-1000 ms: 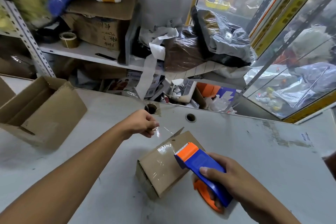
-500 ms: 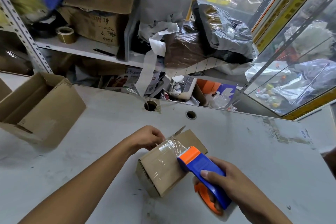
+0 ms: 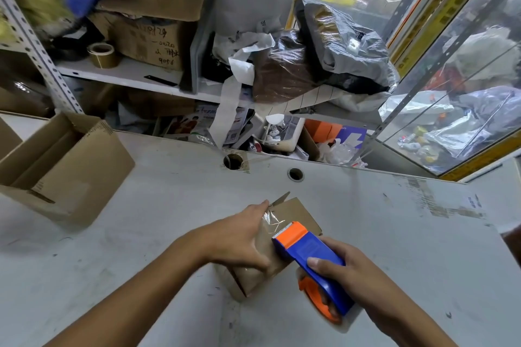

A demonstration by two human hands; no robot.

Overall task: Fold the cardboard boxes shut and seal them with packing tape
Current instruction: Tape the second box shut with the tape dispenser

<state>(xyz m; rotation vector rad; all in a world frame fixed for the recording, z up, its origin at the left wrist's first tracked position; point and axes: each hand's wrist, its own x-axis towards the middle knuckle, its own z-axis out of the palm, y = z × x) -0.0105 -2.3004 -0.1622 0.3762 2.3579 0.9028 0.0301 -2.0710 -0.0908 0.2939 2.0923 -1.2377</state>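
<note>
So the left hand [image 3: 239,242] is lying flat now, fingers spread and palm down across the top of the small cardboard box [image 3: 298,213], pressing the clear tape [image 3: 270,220] onto it. A second ago that same hand was up in the air pinching the loose end of the strip out over the far side of the box, so the tape's gone from dangling to stuck down. The right hand [image 3: 349,273] is wrapped tight around the handle of the blue and orange tape dispenser [image 3: 307,251], with the toothed orange end sitting on the box top right beside the left hand. It's barely moved, just nudged a little farther across the top.

The box itself is sitting on the grey table [image 3: 169,205], near the middle and close to the person, and one little flap corner is still poking up at its far edge.

My guess is the strip's anchored now, and the next bit is dragging the dispenser along and cutting it off.

Off at the far left there's a bigger open box [image 3: 84,177] with its flaps still up, not taped yet, so there's more to do.
</note>
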